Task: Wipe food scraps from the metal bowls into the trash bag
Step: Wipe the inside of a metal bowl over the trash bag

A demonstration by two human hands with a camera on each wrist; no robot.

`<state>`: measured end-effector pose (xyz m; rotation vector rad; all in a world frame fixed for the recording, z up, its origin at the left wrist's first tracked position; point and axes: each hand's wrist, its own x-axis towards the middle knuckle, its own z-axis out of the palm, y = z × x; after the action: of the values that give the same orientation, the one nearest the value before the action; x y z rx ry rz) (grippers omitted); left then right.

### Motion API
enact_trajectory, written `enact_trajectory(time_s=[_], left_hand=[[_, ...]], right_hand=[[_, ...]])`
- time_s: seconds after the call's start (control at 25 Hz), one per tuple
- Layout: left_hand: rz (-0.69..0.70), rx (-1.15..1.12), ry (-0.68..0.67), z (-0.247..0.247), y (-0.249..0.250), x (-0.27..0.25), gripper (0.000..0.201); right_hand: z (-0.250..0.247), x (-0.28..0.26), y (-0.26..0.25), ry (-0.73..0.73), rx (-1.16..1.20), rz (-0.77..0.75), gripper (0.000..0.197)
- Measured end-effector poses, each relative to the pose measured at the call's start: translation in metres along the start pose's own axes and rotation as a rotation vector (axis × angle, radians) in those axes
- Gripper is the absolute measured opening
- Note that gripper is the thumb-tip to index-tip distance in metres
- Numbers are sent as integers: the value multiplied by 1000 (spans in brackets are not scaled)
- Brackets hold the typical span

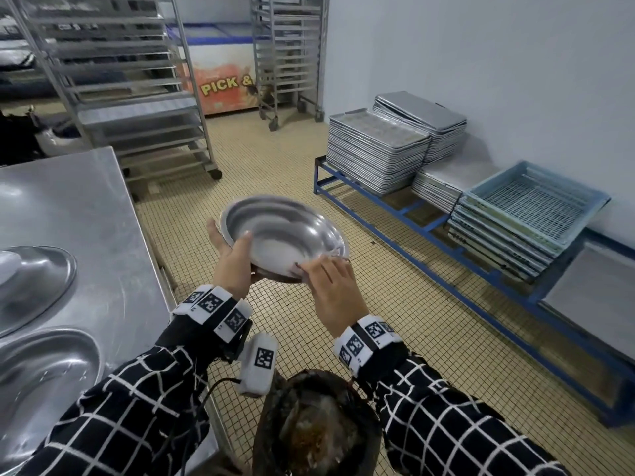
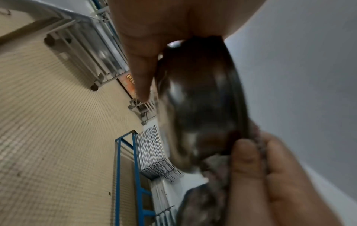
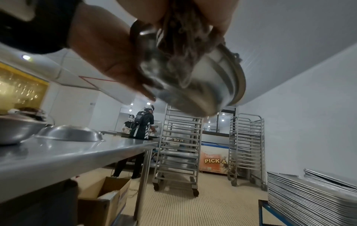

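A shiny metal bowl [image 1: 285, 231] is held tilted above the floor, its inside facing me. My left hand [image 1: 231, 250] grips its left rim, thumb inside and fingers beneath. My right hand [image 1: 324, 271] pinches a brownish-grey cloth [image 3: 183, 33] against the near right rim. In the left wrist view the bowl's underside [image 2: 197, 99] shows blurred, with the cloth [image 2: 210, 194] bunched under my right hand [image 2: 257, 165]. The dark trash bag [image 1: 275, 427] stands open just below my wrists, brown scraps inside it.
A steel table [image 1: 86, 207] on my left carries an upturned bowl [image 1: 37, 280] and another bowl [image 1: 48, 372]. Stacked trays [image 1: 374, 156] and crates [image 1: 529, 204] sit on a blue rack at right. Wheeled racks [image 1: 137, 108] stand behind. A cardboard box [image 3: 108, 197] sits under the table.
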<state>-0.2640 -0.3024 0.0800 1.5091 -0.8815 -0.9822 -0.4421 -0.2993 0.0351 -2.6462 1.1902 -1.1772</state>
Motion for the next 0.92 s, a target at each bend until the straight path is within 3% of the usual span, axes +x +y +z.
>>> enact_trajectory(time_s=[0.08, 0.24, 0.36, 0.44, 0.6, 0.64, 0.72, 0.8, 0.92], left_hand=[[53, 163, -40, 2, 0, -6, 66], [348, 579, -163, -9, -14, -15, 46], [498, 593, -148, -16, -12, -16, 20], [530, 606, -91, -17, -8, -16, 18], [423, 485, 3, -15, -6, -22, 24], [374, 423, 41, -12, -5, -23, 25], [259, 259, 120, -7, -2, -23, 27], [153, 117, 156, -3, 0, -18, 29], [133, 17, 136, -3, -2, -16, 26]], right_hand=[[-9, 12, 3, 0, 47, 68, 25], [-30, 28, 17, -32, 205, 247, 29], [-40, 31, 25, -12, 280, 241, 24], [-40, 31, 26, 52, 247, 284, 25], [-37, 23, 25, 270, 198, 470, 30], [-33, 16, 20, 246, 241, 470, 34], [-14, 0, 3, 62, 316, 414, 43], [9, -15, -20, -109, 268, 251, 48], [19, -2, -38, -127, 144, 52, 52]])
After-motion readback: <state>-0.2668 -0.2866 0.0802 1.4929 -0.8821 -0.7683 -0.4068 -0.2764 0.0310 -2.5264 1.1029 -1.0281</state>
